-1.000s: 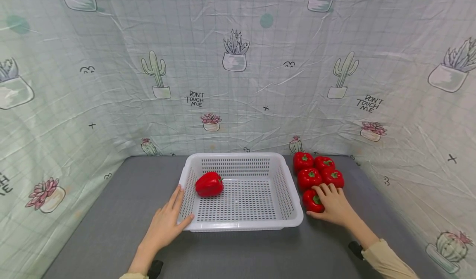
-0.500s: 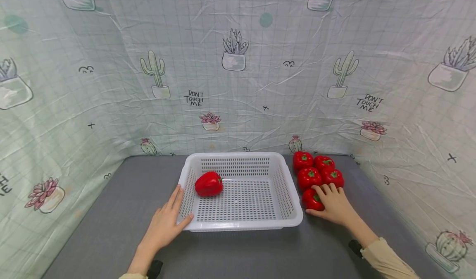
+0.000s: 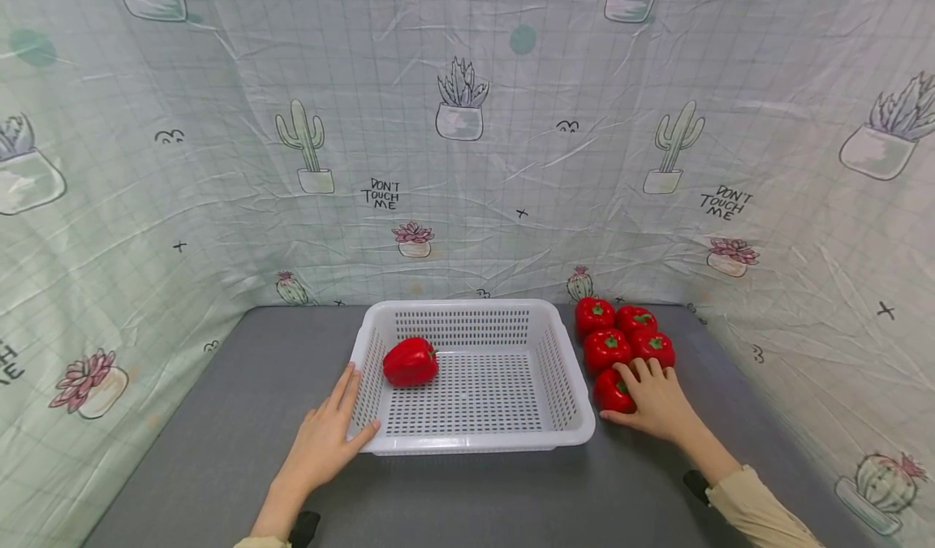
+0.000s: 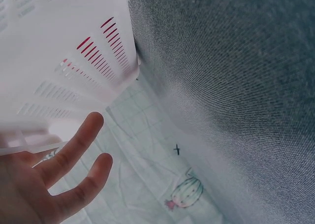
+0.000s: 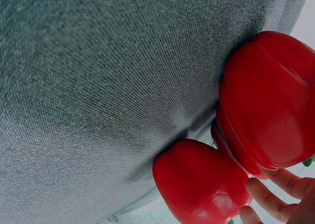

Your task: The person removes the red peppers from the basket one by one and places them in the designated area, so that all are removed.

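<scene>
My left hand (image 3: 323, 442) rests on the left front corner of a white slotted plastic basket (image 3: 475, 442), its fingers extended along the outside of the rim. In the left wrist view, two fingers (image 4: 74, 152) stand straight beside the basket wall. One red bell pepper (image 3: 409, 363) lies on its side in the basket's left part. To the right of the basket, my right hand (image 3: 657, 403) holds the nearest red bell pepper (image 3: 612, 392) with fingers over its top and the thumb at its front. That pepper sits on the table (image 3: 467, 499) and fills the right wrist view's right side.
Several more red bell peppers (image 3: 606, 350) stand close together behind the held one, beside the basket's right wall. A patterned cloth (image 3: 511, 166) hangs around the back and sides of the grey table.
</scene>
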`<state>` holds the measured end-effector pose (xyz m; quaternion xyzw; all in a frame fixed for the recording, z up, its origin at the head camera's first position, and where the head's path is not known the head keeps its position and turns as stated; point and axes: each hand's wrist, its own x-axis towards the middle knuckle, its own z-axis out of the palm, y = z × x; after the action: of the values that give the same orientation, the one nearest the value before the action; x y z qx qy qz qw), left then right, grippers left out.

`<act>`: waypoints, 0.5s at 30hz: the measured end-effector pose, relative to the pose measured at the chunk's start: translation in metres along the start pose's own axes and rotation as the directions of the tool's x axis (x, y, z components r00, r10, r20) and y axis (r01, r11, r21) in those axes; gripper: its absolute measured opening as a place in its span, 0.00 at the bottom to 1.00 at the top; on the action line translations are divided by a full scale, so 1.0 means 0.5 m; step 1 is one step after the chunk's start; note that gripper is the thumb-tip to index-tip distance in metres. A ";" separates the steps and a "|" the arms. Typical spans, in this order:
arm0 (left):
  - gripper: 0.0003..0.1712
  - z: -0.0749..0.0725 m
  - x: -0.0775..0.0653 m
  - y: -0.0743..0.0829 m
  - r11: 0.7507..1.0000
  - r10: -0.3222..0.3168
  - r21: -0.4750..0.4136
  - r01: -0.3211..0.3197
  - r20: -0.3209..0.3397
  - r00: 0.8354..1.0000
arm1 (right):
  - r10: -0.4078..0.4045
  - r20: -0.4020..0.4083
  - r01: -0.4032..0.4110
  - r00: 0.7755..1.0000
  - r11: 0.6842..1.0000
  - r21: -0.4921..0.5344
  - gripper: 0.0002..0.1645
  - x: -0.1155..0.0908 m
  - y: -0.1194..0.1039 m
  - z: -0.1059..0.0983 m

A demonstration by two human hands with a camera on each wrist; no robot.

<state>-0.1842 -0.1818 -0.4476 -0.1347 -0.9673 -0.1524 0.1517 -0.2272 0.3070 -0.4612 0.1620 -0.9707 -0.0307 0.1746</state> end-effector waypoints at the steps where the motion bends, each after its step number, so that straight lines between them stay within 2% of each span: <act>1: 0.45 0.000 0.000 0.000 1.000 0.001 0.000 -0.001 -0.002 1.000 | 0.000 0.001 0.000 1.000 1.000 0.000 0.49 0.000 0.000 0.000; 10: 0.45 -0.001 0.000 0.001 1.000 -0.004 -0.003 0.004 0.005 1.000 | -0.013 -0.005 0.013 1.000 1.000 0.013 0.49 0.008 -0.002 -0.019; 15: 0.45 -0.003 0.000 0.002 1.000 0.002 0.002 -0.002 0.004 1.000 | -0.058 -0.075 0.058 0.996 0.998 -0.003 0.47 0.025 -0.013 -0.048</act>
<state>-0.1838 -0.1815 -0.4461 -0.1360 -0.9676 -0.1509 0.1501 -0.2281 0.2968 -0.4351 0.1912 -0.9584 -0.0301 0.2099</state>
